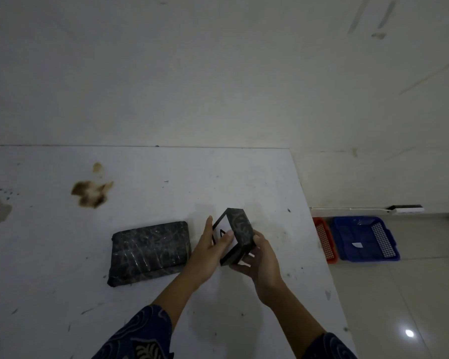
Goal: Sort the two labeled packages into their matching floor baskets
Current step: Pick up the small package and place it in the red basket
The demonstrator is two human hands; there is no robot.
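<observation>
I hold a small black-wrapped package (240, 228) tilted up above the white table (140, 177). Its white label faces me and shows a black letter that looks like an A, partly covered by my thumb. My left hand (209, 252) grips its left side and my right hand (262, 260) supports it from below and behind. A larger black-wrapped package (149, 251) lies flat on the table just left of my hands, no label showing. On the floor to the right stand a red basket (327, 242), mostly hidden by the table edge, and a blue basket (360, 239) with a white paper inside.
The table's right edge runs diagonally past my right hand, with tiled floor (412, 294) beyond. A white power strip (407, 209) and its cable lie along the wall behind the baskets. Brown stains (91, 193) mark the tabletop at the left.
</observation>
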